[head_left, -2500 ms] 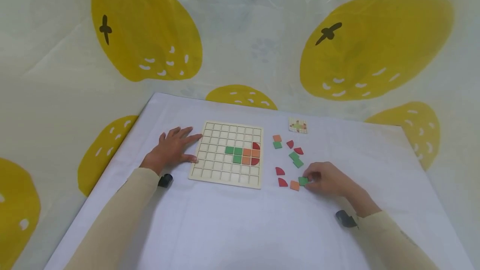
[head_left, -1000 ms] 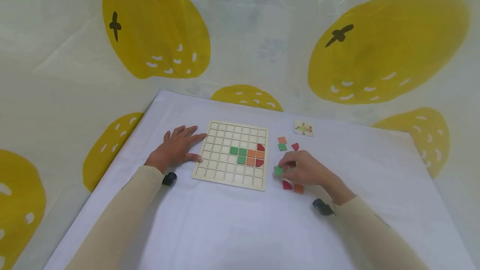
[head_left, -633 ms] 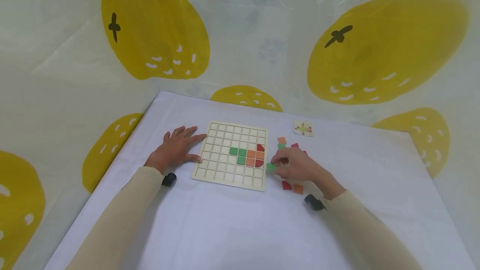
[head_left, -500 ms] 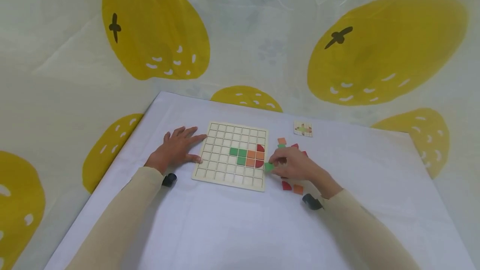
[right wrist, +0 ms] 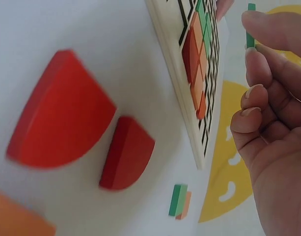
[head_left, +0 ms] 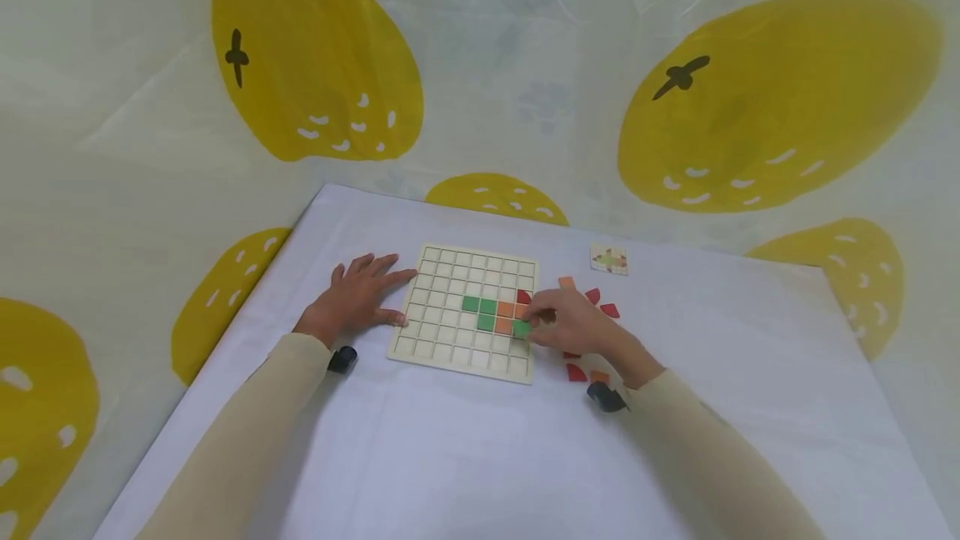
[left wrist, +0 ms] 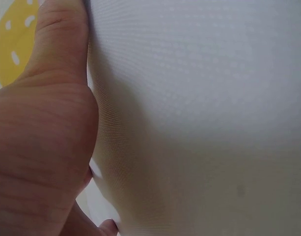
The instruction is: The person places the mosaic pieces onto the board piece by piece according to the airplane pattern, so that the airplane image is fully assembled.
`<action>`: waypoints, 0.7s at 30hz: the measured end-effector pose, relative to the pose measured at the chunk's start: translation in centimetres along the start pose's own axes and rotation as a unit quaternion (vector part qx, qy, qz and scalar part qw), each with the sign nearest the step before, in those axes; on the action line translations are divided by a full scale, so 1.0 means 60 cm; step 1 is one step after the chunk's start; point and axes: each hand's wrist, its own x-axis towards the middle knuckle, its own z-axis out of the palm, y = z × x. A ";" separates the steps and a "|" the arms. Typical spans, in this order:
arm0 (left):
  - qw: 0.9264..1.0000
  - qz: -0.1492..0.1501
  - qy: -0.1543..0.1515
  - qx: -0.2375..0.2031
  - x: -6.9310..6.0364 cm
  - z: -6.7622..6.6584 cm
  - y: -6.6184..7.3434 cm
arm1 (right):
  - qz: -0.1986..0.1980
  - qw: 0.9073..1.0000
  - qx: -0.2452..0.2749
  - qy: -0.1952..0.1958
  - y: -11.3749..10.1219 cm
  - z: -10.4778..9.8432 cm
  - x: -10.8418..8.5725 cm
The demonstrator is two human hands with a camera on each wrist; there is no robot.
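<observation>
A cream grid board lies on the white-covered table. Green squares, orange squares and a red quarter-circle tile fill some cells toward its right side. Between thumb and fingers my right hand pinches a green square tile over the board's right side. The right wrist view shows that green tile edge-on, raised above the board. My left hand rests on the table, fingers spread, with index finger and thumb at the board's left edge; the left wrist view shows mostly its palm.
Right of the board lie loose red quarter-circle tiles and orange squares. A loose green tile shows in the right wrist view; my right hand hides part of this group in the head view. Behind lies a small pattern card.
My right hand picked up the green tile at the right of the loose pieces and carried it left, over the board. The left hand keeps its place at the board's edge.
</observation>
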 end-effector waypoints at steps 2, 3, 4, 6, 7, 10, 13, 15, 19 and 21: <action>1.000 0.000 -0.001 -0.002 0.001 -0.001 0.001 | -0.002 1.000 -0.004 0.000 -0.004 0.002 0.005; 1.000 0.000 -0.002 -0.001 0.001 -0.001 0.001 | -0.003 1.000 -0.001 0.000 -0.005 0.003 0.007; 1.000 0.000 -0.002 -0.001 0.001 -0.001 0.002 | -0.006 1.000 0.003 -0.001 -0.007 0.004 0.010; 1.000 0.001 -0.003 -0.002 0.001 -0.001 0.002 | -0.011 1.000 0.010 -0.001 -0.012 0.006 0.014; 1.000 0.001 -0.003 -0.002 0.002 -0.001 0.001 | -0.015 1.000 0.015 -0.001 -0.016 0.006 0.016; 1.000 0.001 -0.003 -0.001 0.003 0.000 0.000 | -0.036 0.999 0.023 0.003 -0.021 0.011 0.025; 1.000 -0.002 -0.003 0.000 0.002 0.001 -0.002 | -0.055 0.998 0.036 0.004 -0.023 0.018 0.035; 1.000 -0.003 -0.002 0.000 0.001 0.000 -0.002 | -0.058 0.997 0.041 0.002 -0.021 0.023 0.042; 1.000 -0.003 -0.003 -0.001 0.000 -0.003 0.000 | -0.039 0.998 0.039 -0.006 -0.026 0.029 0.052; 1.000 -0.001 -0.002 0.002 0.000 -0.004 0.002 | -0.029 0.999 0.036 -0.008 -0.030 0.031 0.056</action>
